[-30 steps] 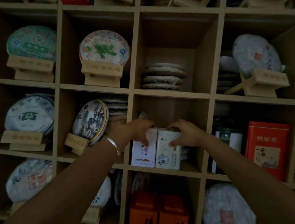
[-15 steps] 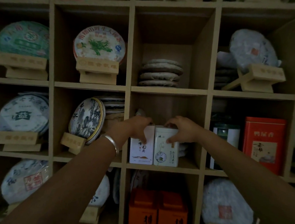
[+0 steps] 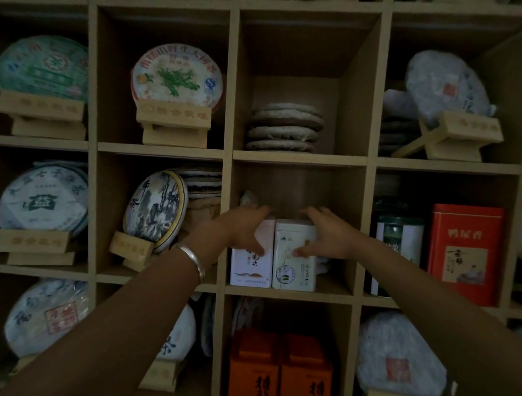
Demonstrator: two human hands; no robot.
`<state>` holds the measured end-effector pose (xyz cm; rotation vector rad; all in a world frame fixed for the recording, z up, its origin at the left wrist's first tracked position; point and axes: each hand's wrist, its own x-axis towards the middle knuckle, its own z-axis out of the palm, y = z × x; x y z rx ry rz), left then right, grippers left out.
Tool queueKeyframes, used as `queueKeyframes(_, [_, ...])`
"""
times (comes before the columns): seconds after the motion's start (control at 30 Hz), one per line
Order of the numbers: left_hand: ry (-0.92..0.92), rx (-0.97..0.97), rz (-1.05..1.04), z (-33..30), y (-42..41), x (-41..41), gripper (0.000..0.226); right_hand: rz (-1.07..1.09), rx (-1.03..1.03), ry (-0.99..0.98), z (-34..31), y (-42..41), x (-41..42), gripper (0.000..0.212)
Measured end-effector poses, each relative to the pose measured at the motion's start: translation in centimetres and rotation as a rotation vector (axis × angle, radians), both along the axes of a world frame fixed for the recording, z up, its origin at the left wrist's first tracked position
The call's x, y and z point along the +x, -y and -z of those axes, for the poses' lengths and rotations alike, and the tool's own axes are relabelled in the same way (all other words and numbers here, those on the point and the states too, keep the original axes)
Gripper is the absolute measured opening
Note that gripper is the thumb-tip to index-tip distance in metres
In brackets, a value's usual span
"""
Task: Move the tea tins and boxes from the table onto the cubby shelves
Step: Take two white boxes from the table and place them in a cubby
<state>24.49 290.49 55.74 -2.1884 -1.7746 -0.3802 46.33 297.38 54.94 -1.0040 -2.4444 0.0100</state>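
Observation:
Two white tea tins stand side by side in the middle cubby of the wooden shelf unit. My left hand grips the top of the left white tin, thumb on its front. My right hand grips the top and right side of the right white tin. Both tins rest upright on the cubby floor, touching each other. A silver bangle sits on my left wrist.
Two orange tins fill the cubby below. A red tin and a green-and-white tin stand in the cubby to the right. Round wrapped tea cakes on wooden stands fill most other cubbies. A stack of tea cakes lies above.
Both hands stay on the tops of the two white tins, with thumbs lower on the fronts. The view has shifted slightly; the tins remain in the same cubby.

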Motion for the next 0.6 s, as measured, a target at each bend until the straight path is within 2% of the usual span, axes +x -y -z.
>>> queueKeyframes(0.2, [-0.019,0.012,0.011,0.22,-0.19,0.06,0.083,0.001,-0.040,-0.025,1.24,0.14,0.33,0.080])
queueKeyframes(0.6, [-0.026,0.006,0.006,0.04,-0.44,0.10,0.086,-0.015,-0.064,-0.041,0.94,0.71,0.44,0.079])
